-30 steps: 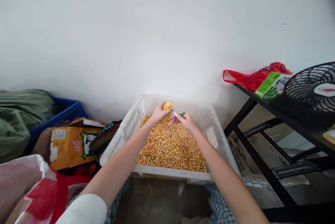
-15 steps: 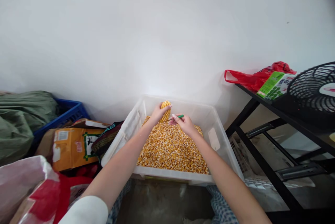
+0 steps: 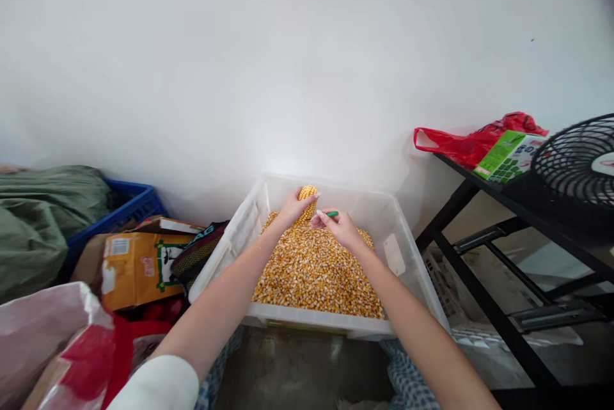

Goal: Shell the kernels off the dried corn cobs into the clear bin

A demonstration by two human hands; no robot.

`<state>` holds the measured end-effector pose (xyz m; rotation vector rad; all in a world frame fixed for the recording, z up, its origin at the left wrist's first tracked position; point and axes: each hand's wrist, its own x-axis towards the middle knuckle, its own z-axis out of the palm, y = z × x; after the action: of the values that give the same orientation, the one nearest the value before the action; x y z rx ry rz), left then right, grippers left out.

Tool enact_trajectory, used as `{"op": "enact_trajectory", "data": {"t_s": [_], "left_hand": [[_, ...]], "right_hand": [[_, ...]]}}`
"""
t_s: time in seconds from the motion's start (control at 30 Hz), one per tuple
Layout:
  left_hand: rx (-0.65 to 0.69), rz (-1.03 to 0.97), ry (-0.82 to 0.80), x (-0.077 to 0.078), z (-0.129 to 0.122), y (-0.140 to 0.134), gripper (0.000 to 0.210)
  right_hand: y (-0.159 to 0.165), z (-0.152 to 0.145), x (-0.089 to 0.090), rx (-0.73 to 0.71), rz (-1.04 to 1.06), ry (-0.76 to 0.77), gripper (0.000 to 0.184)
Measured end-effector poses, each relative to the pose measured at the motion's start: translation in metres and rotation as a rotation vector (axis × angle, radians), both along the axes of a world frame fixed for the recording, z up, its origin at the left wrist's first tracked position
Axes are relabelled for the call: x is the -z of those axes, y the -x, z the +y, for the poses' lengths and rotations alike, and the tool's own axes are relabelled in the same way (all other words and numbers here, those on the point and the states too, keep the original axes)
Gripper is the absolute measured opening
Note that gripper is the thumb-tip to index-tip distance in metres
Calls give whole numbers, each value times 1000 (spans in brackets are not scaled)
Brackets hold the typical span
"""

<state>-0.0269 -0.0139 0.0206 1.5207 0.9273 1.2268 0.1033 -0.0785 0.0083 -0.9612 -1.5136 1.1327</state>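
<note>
A yellow ear of corn (image 3: pixel 307 200) stands tilted in my left hand (image 3: pixel 291 208), whose fingers wrap its side. Close by on the right, my right hand (image 3: pixel 338 226) is closed around a small tool with a green handle (image 3: pixel 332 213). The tool's tip is hard to make out beside the ear. Both hands are over a translucent plastic bin (image 3: pixel 417 282). Loose corn kernels (image 3: pixel 316 275) are heaped inside it, beneath my hands.
Left of the bin lie an orange cardboard box (image 3: pixel 137 269), a blue crate (image 3: pixel 129 205) and a red and white bag (image 3: pixel 86 359). To the right stands a black table (image 3: pixel 522 199) with a red plastic bag (image 3: pixel 472 144), a green box (image 3: pixel 508 155) and a fan (image 3: pixel 575 160). A white wall rises behind.
The ear is turned slightly in my left hand and leans a little more to the right. The thin metal tip of the tool shows less clearly. The whole view has shifted slightly.
</note>
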Motion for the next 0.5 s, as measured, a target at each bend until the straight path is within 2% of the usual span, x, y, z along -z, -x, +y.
{"op": "enact_trajectory", "data": {"t_s": [0.17, 0.27, 0.37, 0.5], "left_hand": [[61, 120, -113, 0, -6, -5, 35], [11, 94, -59, 4, -1, -3, 36], [-1, -12, 40, 6, 5, 0, 37], [47, -137, 148, 6, 8, 0, 37]], "right_hand": [[-3, 2, 3, -56, -52, 91, 35], [-9, 2, -4, 29, 12, 13, 36], [-11, 0, -12, 128, 65, -76, 34], [-7, -2, -14, 146, 79, -124, 34]]}}
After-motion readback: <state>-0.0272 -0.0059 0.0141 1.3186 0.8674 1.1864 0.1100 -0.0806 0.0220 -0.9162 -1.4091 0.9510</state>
